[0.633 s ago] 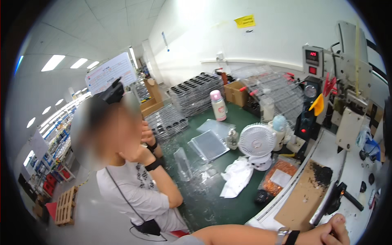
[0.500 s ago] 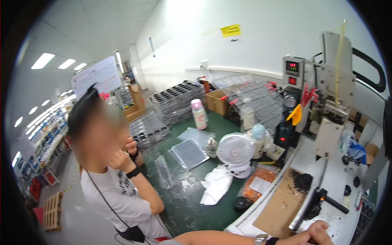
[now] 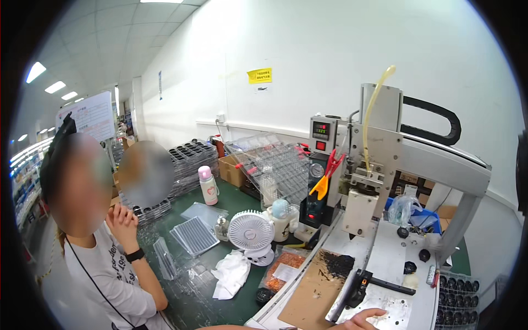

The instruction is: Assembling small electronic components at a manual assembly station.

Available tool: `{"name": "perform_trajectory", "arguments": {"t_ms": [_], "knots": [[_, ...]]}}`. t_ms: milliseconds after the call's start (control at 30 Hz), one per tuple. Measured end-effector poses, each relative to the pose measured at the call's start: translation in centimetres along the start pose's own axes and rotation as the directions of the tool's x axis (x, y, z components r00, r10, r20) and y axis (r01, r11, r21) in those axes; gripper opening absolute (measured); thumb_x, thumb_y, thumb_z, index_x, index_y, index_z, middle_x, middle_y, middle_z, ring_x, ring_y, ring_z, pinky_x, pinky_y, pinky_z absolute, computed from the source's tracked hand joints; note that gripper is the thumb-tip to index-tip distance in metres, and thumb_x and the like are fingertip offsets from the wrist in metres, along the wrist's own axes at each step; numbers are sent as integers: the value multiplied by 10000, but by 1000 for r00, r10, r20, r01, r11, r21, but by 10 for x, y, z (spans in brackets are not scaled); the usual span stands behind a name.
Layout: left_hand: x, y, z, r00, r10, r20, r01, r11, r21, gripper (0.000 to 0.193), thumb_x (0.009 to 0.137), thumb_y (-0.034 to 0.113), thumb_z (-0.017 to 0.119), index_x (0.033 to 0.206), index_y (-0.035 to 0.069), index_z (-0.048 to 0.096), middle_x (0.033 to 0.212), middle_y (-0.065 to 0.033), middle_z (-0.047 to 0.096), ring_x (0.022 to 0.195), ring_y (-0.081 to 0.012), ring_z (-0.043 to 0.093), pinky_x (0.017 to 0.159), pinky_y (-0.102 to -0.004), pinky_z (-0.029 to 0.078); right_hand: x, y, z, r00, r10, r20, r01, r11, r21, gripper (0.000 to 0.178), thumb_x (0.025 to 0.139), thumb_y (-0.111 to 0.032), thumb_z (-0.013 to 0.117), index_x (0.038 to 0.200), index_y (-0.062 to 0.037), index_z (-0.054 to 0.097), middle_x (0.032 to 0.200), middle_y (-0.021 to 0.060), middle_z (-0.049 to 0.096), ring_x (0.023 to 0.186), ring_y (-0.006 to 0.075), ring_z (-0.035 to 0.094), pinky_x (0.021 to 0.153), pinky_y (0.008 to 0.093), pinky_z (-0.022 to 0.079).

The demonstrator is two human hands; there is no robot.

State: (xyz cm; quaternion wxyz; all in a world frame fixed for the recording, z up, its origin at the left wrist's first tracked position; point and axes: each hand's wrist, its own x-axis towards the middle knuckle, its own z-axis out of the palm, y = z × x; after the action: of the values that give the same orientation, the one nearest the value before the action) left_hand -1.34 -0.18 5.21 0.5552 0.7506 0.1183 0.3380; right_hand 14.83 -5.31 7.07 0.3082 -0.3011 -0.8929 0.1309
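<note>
At the lower edge, right of the middle, part of my left hand (image 3: 360,320) shows over the white machine bed (image 3: 379,302). One finger stretches to the right; the hand appears to hold nothing, though its lower part is cut off. Just above it lies a black clamp-like fixture (image 3: 360,287) with an orange part and a black bar reaching right. Left of the fixture is a brown board (image 3: 305,305) with a heap of small black scraps (image 3: 336,264). My right hand is out of view.
A bench machine (image 3: 360,212) with a yellowish tube (image 3: 368,126) stands beyond the bed. On the green table (image 3: 190,308) are a white fan (image 3: 251,231), crumpled white cloth (image 3: 231,275), a bag of orange pieces (image 3: 280,267) and a pink-topped bottle (image 3: 208,186). A person (image 3: 104,275) stands left, hands clasped.
My view has swung right, so the scene sits further left. My left hand's curled fingers now show one stretched out, and its watch and wristband have left view. The person's hands have come together.
</note>
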Motion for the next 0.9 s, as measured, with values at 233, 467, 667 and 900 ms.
{"name": "perform_trajectory", "arguments": {"t_ms": [233, 467, 667, 900], "knots": [[6, -48, 2, 986, -159, 42, 157, 987, 39, 754, 711, 269, 763, 1284, 33, 334, 1281, -138, 404, 1109, -287, 432, 1021, -405, 310, 4, -1, 1, 999, -37, -31, 37, 999, -6, 446, 714, -101, 660, 1143, -6, 581, 1220, 196, 520, 1137, 399, 501, 923, 438, 438], [10, -69, 21, 747, -665, -17, 665, 747, -30, 1061, 696, 270, 763, 1425, 36, 27, 1267, -148, 366, 1066, -257, 460, 974, -361, 370, 0, -16, 8, 981, -166, -99, 150, 977, -153, 434, 777, -216, 564, 1160, -14, 571, 1185, 143, 543, 1141, 323, 491, 926, 436, 383], [-17, -4, 5, 890, -436, 132, 452, 808, -377, 741, 850, 166, 604, 1447, 139, 166, 1059, -89, 534, 1038, -225, 496, 948, -346, 398, 9, -22, -4, 980, -125, -153, 121, 992, -39, 295, 750, -171, 576, 1017, -56, 626, 1112, 94, 569, 1090, 304, 514, 977, 536, 328], [-30, -20, 9, 863, -471, 182, 504, 772, -387, 714, 848, 165, 608, 1428, 139, 191, 1057, -90, 538, 1033, -227, 500, 943, -348, 401, 20, 18, 76, 667, -405, -625, 270, 914, -304, 110, 742, -102, 542, 789, -106, 641, 972, 39, 600, 1009, 218, 536, 1013, 596, 262]]}}
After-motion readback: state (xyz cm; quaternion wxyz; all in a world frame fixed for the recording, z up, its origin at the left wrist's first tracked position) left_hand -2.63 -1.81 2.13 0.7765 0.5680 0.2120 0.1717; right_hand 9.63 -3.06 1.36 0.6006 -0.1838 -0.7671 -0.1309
